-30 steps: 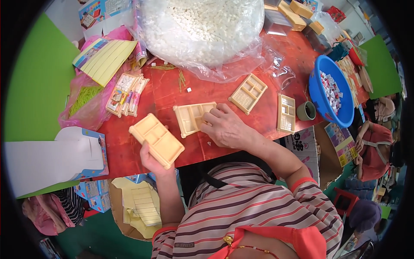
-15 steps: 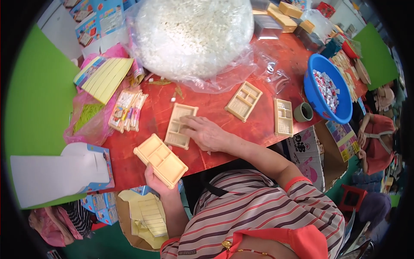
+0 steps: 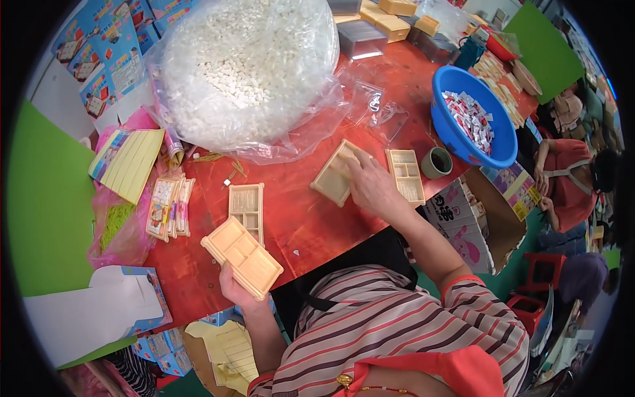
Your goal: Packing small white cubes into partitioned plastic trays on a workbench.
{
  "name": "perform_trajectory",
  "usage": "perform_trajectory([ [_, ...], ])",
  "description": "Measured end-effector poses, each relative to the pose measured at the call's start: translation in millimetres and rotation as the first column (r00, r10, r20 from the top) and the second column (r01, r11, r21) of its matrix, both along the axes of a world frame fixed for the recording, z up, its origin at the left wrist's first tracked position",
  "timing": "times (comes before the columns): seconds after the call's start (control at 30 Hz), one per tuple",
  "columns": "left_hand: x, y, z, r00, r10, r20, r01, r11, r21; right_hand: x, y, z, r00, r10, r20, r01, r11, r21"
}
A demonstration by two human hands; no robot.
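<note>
While our left hand (image 3: 239,290) grips a cream tray (image 3: 243,257) at lower centre, thumb over its lower left edge and fingers mostly hidden beneath, our right hand (image 3: 377,186) reaches to a second tray (image 3: 331,177) right of centre. Its fingers bend over that tray's upper right part; whether they pinch the rim or merely rest on it, we cannot tell. To handle these well, we would take each tray by its outer rim, sparing the thin dividers, with the left hand's tray steady and fairly level; a firm thumb should stop it sliding, though too hard a squeeze might flex the plastic. A third tray (image 3: 245,196) lies left of centre, its lower end hidden behind the held one, so raising that one clear seems the safest way to avoid a knock. A fourth tray (image 3: 405,176) sits just right of the right hand, near a green cup (image 3: 436,163), and our right forearm does best to pass both without brushing them. Farther out, a blue basin (image 3: 451,137) of small packets stands at upper right, a clear bag of white pieces (image 3: 238,73) fills the upper centre, and packed trays (image 3: 167,210) lie at left on the red table (image 3: 311,228).
</note>
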State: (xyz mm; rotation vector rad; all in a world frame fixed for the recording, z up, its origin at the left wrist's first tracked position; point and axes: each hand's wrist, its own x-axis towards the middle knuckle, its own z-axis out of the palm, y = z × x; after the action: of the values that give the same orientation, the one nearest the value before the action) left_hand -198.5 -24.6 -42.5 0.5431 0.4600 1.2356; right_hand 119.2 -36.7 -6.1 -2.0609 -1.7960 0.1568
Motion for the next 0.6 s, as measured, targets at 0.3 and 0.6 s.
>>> perform_trajectory([
  [0.3, -2, 24, 4, 0.998, 0.015, -0.054, -0.012, 0.998, 0.065, -3, -25, 3, 0.883, 0.432, 0.182, -0.434, 0.900, -0.033],
  [0.6, 1, 49, 13, 0.975, 0.059, -0.213, -0.087, 0.989, -0.124, -40, -16, -11, 0.934, 0.257, 0.247, -0.250, 0.966, -0.061],
])
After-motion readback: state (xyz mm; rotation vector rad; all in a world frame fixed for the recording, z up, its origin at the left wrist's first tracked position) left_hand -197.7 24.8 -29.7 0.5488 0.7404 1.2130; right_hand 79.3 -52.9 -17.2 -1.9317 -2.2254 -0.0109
